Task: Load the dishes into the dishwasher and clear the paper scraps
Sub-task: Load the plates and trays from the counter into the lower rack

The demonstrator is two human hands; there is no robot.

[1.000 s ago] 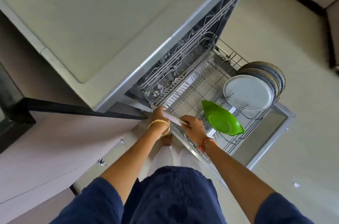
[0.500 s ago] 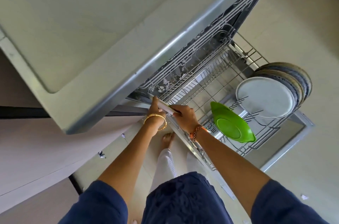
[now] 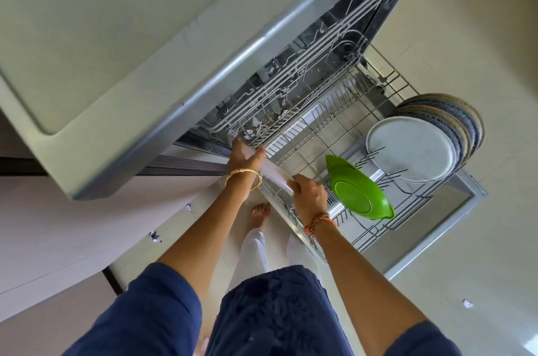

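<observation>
The dishwasher's lower rack is pulled out over the open door. A green plate stands in it, and several grey plates stand at its right end. My left hand and my right hand both grip a thin white plate, seen edge-on, over the rack's near left corner. Paper scraps lie in the upper rack just past my left hand. More scraps lie on the floor: one at the left and one at the right.
A pale countertop overhangs the dishwasher on the left. My bare foot stands on the floor beside the door's edge. Another small scrap lies near the cabinet base.
Both hands have kept hold of the white plate and shifted it a little towards the dishwasher's opening. My head has moved, so the rack sits further right in view.
</observation>
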